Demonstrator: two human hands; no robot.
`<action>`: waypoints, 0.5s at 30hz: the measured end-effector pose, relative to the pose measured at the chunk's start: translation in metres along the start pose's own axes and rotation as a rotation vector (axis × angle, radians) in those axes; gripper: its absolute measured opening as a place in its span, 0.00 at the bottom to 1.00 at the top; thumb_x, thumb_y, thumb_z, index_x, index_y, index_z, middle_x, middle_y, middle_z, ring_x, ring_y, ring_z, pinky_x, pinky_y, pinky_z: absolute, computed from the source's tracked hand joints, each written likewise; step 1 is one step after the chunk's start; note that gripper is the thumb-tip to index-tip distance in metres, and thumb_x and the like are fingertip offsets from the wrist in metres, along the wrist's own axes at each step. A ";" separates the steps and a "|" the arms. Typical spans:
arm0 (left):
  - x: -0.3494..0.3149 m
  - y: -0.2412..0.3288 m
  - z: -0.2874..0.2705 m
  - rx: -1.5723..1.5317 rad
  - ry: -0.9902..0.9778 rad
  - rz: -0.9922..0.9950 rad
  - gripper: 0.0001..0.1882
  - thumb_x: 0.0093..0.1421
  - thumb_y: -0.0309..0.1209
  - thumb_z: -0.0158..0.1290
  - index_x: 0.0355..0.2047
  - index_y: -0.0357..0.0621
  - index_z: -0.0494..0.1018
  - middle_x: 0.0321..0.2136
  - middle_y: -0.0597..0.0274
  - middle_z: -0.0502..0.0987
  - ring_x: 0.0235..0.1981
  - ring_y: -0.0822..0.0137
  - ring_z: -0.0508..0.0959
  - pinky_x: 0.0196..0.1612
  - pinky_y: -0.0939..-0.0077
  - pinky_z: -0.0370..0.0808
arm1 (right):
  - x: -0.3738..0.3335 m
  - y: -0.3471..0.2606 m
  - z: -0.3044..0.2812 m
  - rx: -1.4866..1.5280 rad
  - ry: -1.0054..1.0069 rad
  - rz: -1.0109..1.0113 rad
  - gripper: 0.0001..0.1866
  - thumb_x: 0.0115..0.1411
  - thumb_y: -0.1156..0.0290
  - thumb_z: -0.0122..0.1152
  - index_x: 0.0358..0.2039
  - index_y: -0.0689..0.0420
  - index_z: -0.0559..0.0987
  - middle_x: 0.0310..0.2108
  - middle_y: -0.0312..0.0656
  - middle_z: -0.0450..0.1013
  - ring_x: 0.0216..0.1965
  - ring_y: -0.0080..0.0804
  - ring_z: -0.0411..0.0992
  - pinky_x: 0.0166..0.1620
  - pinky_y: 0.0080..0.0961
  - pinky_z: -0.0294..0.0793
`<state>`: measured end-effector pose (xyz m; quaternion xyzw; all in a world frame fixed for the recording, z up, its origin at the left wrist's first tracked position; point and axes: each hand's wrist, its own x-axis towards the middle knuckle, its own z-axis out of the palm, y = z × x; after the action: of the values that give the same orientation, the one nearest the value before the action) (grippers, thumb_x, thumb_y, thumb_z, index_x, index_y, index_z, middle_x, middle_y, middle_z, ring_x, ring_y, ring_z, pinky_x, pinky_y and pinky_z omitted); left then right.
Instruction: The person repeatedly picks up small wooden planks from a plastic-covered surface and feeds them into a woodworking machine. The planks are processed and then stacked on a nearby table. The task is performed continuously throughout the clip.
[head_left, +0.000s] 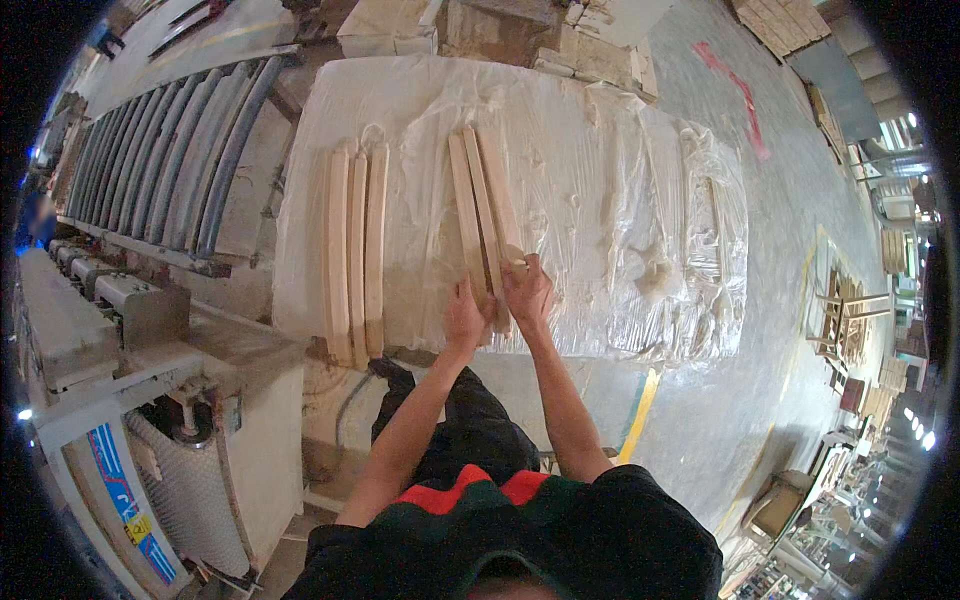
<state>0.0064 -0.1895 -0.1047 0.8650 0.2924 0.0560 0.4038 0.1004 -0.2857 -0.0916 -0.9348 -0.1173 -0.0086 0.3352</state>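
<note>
Three pale wooden strips lie side by side on the plastic-wrapped stack in front of me, fanned slightly apart. At their near ends my left hand is closed on the left side of the strips. My right hand grips the near part of the rightmost strip, its thumb and fingers curled in. Just which strips each hand holds is partly hidden by the fingers. Farther left, another set of three wooden strips rests on the plastic, untouched, with near ends at the stack's front edge.
A roller conveyor runs at the far left. Below it, a machine with a grey housing stands close to my left. Wrapped stacks sit behind the work surface. Wooden chair frames stand on the concrete floor to the right.
</note>
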 end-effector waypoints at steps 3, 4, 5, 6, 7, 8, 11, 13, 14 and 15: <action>0.005 -0.018 -0.008 0.078 0.111 0.123 0.32 0.57 0.38 0.54 0.57 0.34 0.58 0.49 0.35 0.68 0.45 0.36 0.72 0.44 0.53 0.73 | -0.008 -0.023 -0.003 0.080 0.066 0.002 0.16 0.55 0.64 0.63 0.36 0.60 0.70 0.26 0.58 0.74 0.29 0.59 0.73 0.30 0.47 0.71; 0.006 -0.022 -0.012 0.053 0.053 0.097 0.31 0.58 0.38 0.54 0.57 0.34 0.59 0.49 0.35 0.68 0.46 0.36 0.72 0.45 0.54 0.73 | -0.010 -0.033 -0.008 0.093 0.065 0.014 0.16 0.55 0.64 0.63 0.37 0.60 0.70 0.26 0.58 0.74 0.29 0.60 0.73 0.30 0.47 0.71; 0.008 -0.026 -0.016 0.027 -0.004 0.070 0.31 0.58 0.38 0.54 0.56 0.34 0.59 0.49 0.35 0.68 0.46 0.36 0.71 0.45 0.54 0.73 | -0.014 -0.039 -0.009 0.107 0.063 0.026 0.16 0.55 0.64 0.63 0.37 0.61 0.70 0.26 0.59 0.74 0.29 0.60 0.73 0.30 0.47 0.71; 0.009 -0.023 -0.018 -0.007 -0.066 0.053 0.30 0.58 0.38 0.54 0.56 0.33 0.60 0.48 0.35 0.68 0.46 0.36 0.71 0.46 0.55 0.73 | -0.015 -0.041 -0.009 0.067 0.039 0.020 0.16 0.56 0.64 0.63 0.37 0.61 0.70 0.26 0.59 0.74 0.29 0.60 0.73 0.30 0.47 0.71; 0.008 -0.022 -0.022 -0.005 -0.060 0.056 0.30 0.58 0.38 0.54 0.56 0.33 0.60 0.48 0.35 0.68 0.47 0.37 0.71 0.47 0.55 0.72 | -0.017 -0.044 -0.008 0.027 0.014 0.013 0.17 0.56 0.64 0.62 0.38 0.61 0.70 0.27 0.59 0.74 0.30 0.60 0.73 0.31 0.48 0.71; 0.006 -0.023 -0.028 -0.002 -0.052 0.058 0.30 0.57 0.38 0.54 0.56 0.33 0.61 0.48 0.36 0.68 0.48 0.38 0.70 0.48 0.55 0.72 | -0.019 -0.046 -0.008 -0.013 -0.012 0.005 0.17 0.56 0.63 0.62 0.38 0.61 0.70 0.27 0.60 0.74 0.30 0.60 0.73 0.31 0.48 0.71; 0.000 -0.024 -0.053 0.138 0.124 0.076 0.31 0.57 0.39 0.54 0.56 0.33 0.61 0.48 0.36 0.69 0.51 0.40 0.69 0.51 0.54 0.69 | -0.017 -0.027 -0.003 -0.098 0.055 0.052 0.17 0.56 0.64 0.61 0.40 0.62 0.70 0.28 0.60 0.74 0.31 0.61 0.73 0.32 0.49 0.71; -0.001 -0.040 -0.076 0.347 0.328 0.065 0.32 0.57 0.38 0.54 0.57 0.33 0.60 0.48 0.37 0.69 0.52 0.41 0.67 0.53 0.52 0.66 | -0.009 -0.006 -0.004 -0.077 0.045 0.053 0.22 0.56 0.61 0.60 0.46 0.63 0.69 0.31 0.60 0.73 0.32 0.61 0.73 0.32 0.50 0.71; 0.000 -0.050 -0.087 0.482 0.444 0.053 0.32 0.57 0.38 0.53 0.58 0.33 0.60 0.48 0.37 0.68 0.53 0.42 0.67 0.55 0.51 0.64 | -0.009 0.005 -0.006 -0.072 0.040 0.058 0.25 0.56 0.59 0.60 0.49 0.63 0.69 0.33 0.60 0.73 0.33 0.62 0.72 0.33 0.51 0.71; -0.003 -0.062 -0.093 0.523 0.410 0.026 0.32 0.57 0.37 0.53 0.58 0.32 0.59 0.49 0.37 0.67 0.53 0.43 0.66 0.55 0.51 0.63 | -0.008 0.009 -0.007 -0.069 0.030 0.070 0.25 0.56 0.59 0.60 0.48 0.62 0.70 0.33 0.60 0.73 0.33 0.62 0.72 0.33 0.51 0.71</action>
<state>-0.0552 -0.0983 -0.0878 0.9138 0.3609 0.1572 0.1001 0.0946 -0.2984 -0.0925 -0.9491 -0.0791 -0.0149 0.3045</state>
